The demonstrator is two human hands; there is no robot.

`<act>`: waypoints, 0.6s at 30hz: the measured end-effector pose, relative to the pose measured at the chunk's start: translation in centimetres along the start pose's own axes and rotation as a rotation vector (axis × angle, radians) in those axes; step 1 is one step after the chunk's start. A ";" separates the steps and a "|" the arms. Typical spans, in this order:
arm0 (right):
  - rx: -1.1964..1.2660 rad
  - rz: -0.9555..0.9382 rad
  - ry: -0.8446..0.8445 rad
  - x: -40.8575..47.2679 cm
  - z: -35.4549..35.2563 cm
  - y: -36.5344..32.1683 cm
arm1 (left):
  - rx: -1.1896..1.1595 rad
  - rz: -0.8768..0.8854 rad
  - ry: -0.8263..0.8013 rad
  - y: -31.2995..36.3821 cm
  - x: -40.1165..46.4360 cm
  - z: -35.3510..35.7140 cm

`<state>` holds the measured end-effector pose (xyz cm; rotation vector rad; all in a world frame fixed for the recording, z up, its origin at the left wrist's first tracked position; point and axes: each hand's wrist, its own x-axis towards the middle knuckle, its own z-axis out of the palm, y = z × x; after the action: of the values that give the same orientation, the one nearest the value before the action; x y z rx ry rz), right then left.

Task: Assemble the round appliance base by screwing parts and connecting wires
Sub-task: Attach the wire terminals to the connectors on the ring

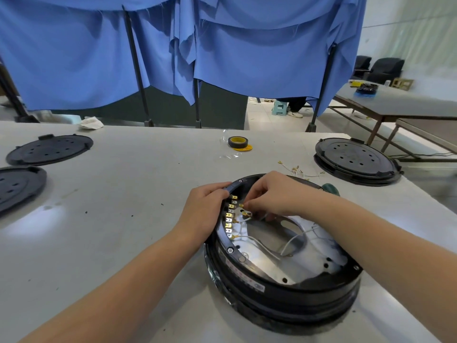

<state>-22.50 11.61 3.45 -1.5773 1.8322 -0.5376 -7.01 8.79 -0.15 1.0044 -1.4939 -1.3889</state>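
Several white wires [249, 240] already on round black appliance base [284, 280]; more loose. Left hand [205, 211] grips rim; right hand [272, 196] pinches brass terminal [246, 213].

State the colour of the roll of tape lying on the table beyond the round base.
Black, with a yellow core; the roll of tape shows in the head view.

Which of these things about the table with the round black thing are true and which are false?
1. Both hands are at the round base. True.
2. The tape roll sits inside the base. False: it lies on the table, beyond the base.
3. The left hand holds the base's rim. True.
4. The right hand is lifting a black cover. False: its fingertips pinch a wire connector by the gold terminals.
5. Loose wires lie on the table behind the base. True.
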 end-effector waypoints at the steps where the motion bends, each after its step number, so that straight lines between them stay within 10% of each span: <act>1: -0.002 0.002 -0.006 0.1 0.2 0.0 | -0.007 0.002 -0.002 0.0 0.0 0.0; 18: 0.026 -0.049 0.067 0.9 1.4 1.1 | -0.001 -0.013 0.055 -0.6 0.1 0.0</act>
<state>-22.35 11.09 1.54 -1.6081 1.8327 -0.6414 -7.08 8.65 -0.78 1.0450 -1.4494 -1.3603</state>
